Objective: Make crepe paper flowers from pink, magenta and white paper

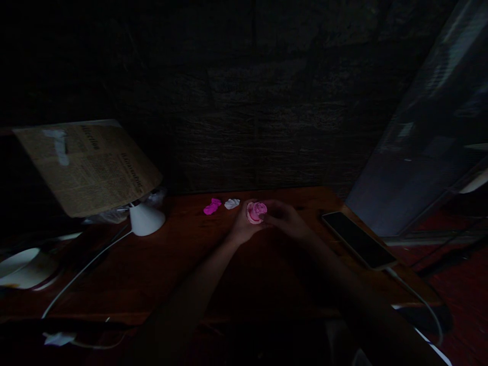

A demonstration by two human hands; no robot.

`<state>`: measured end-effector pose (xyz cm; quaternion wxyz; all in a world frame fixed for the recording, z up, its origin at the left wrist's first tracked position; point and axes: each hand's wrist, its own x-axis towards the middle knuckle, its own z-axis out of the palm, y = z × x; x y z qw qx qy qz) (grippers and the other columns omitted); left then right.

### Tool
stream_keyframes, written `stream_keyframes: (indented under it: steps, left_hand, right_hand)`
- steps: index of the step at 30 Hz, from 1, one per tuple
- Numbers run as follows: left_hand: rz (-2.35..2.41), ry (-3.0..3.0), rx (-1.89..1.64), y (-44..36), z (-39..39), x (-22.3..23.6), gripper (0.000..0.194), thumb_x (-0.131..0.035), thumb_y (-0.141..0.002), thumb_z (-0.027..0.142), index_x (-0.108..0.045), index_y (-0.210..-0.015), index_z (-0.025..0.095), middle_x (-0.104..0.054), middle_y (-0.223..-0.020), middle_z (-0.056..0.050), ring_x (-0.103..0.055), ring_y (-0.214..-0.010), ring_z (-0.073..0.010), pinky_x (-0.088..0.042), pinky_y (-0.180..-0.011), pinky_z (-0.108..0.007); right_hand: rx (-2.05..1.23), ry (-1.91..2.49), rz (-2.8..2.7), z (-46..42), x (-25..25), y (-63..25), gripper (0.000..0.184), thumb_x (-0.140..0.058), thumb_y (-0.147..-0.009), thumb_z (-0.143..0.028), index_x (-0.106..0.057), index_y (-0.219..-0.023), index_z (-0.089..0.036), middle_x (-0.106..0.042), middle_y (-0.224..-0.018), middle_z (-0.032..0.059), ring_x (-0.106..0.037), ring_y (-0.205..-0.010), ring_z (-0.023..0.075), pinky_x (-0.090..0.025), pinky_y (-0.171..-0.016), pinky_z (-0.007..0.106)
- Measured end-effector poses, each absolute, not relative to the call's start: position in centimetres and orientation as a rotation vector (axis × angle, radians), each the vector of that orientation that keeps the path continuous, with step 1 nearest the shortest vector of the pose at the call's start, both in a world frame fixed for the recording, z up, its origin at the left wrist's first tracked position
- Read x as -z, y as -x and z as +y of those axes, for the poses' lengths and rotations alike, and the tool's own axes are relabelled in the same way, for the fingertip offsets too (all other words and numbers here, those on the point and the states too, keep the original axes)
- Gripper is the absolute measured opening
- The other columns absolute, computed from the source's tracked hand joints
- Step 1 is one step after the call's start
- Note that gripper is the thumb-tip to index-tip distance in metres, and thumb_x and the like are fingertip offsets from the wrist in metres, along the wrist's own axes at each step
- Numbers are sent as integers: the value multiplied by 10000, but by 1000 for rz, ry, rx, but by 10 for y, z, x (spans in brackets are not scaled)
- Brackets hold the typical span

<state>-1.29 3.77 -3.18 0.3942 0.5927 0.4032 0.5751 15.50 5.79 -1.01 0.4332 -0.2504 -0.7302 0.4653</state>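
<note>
A small round pink rose-like piece (260, 209) with ruffled, layered edges is between my two hands over the table. My left hand (244, 226) is closed around its left side and underside, where a paler pink rim shows. My right hand (286, 219) is closed too, its fingers and thumb against the right side of the piece. What it is made of I cannot tell in this dim light. Just beyond my left hand a bright pink crumpled piece (212, 206) and a white crumpled piece (232, 203) lie on the table.
On the wooden table (183, 254), a lamp with a newsprint-pattern shade (95, 168) and white base (147, 219) stands left. A white bowl (25, 267) sits at far left, with a white cord (89, 265) nearby. A phone (358, 241) with a cable lies right. Behind is a dark wall.
</note>
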Motion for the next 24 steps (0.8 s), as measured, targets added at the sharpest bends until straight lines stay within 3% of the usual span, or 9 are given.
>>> stream_keyframes:
  steps: [7, 12, 15, 19, 24]
  left_hand:
    - [1060, -1520, -1486, 15, 38, 33, 622, -875, -514, 195, -522, -1026, 183, -609, -1036, -47, -604, -963, -204, -482, -880, -347]
    - [1027, -1324, -1583, 14, 38, 25, 685, -886, -469, 180, -519, -1047, 215, -611, -1064, -27, -593, -1004, -205, -460, -952, -382]
    - [1007, -1251, -1579, 15, 38, 24, 692, -865, -524, 207, -516, -1121, 233, -609, -1118, -34, -582, -1053, -203, -423, -1006, -399]
    - [959, -1191, -1581, 19, 41, 29, 740, -827, -525, 155, -511, -1188, 242, -594, -1165, -39, -563, -1111, -205, -398, -1033, -368]
    - [1047, -1247, -1557, 25, 43, 31, 768, -797, -559, 162, -475, -1251, 244, -576, -1197, -46, -565, -1121, -215, -407, -1027, -373]
  right_hand:
    - [-1056, 651, -1885, 56, 10, -155, 417, -729, -794, -436, -685, -1141, -210, -715, -1137, 87, -672, -1024, 243, -509, -944, 424]
    - [-1048, 758, -1709, 58, 6, -157, 618, -834, -665, -427, -637, -1222, -243, -655, -1270, 88, -634, -1122, 259, -510, -948, 417]
    - [-1042, 865, -1613, 61, 5, -160, 589, -798, -700, -471, -630, -1209, -225, -655, -1261, 105, -650, -1076, 258, -535, -877, 402]
    - [-876, 978, -1621, 62, 9, -160, 508, -748, -739, -508, -658, -1127, -193, -692, -1176, 111, -656, -1045, 260, -525, -891, 403]
    - [-738, 1102, -1537, 67, 12, -169, 558, -679, -763, -519, -610, -1194, -172, -713, -1051, 116, -685, -838, 240, -564, -752, 394]
